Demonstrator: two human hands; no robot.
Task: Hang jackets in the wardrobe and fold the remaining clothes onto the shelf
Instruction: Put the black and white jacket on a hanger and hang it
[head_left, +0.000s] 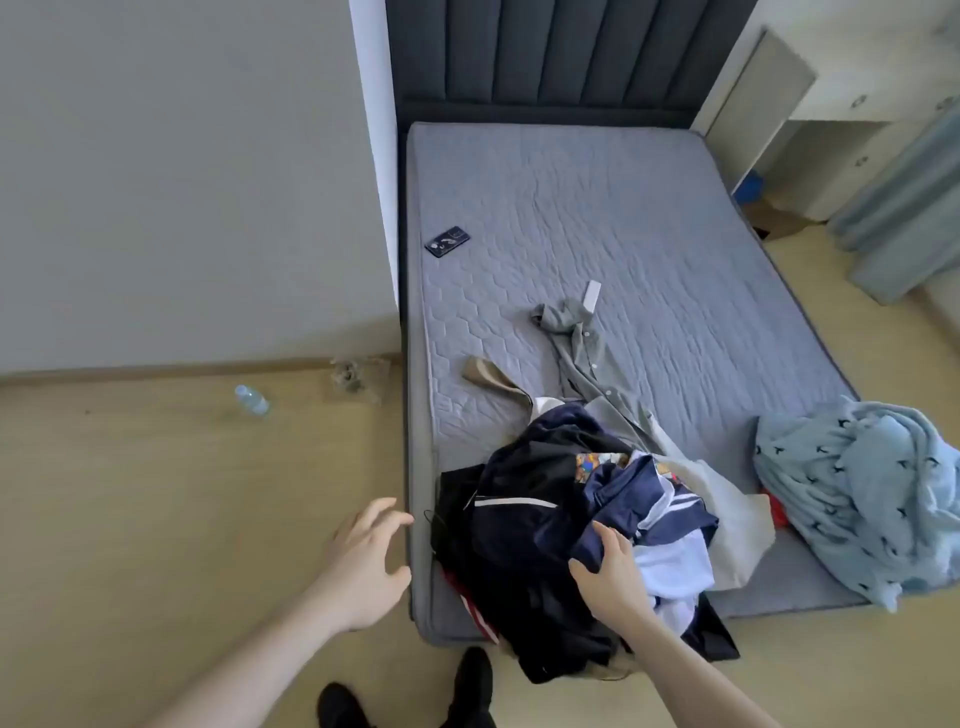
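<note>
A heap of clothes (561, 519) lies at the near end of the grey mattress (649, 234): dark navy and black jackets, a navy garment with white stripes (639, 493), white and cream pieces. A grey-green button shirt (582, 353) stretches up the bed from the heap, beside a tan garment (491, 376). My right hand (610, 577) rests on the navy fabric at the front of the heap, thumb and fingers spread on it. My left hand (366, 561) hovers with fingers spread over the floor, just left of the mattress corner, holding nothing.
A light blue patterned blanket (857, 493) is bunched at the bed's right corner. A dark phone (448, 241) and a small white object (592, 294) lie on the mattress. A water bottle (252, 400) lies on the wooden floor at the left. Cabinets and a curtain stand at the right.
</note>
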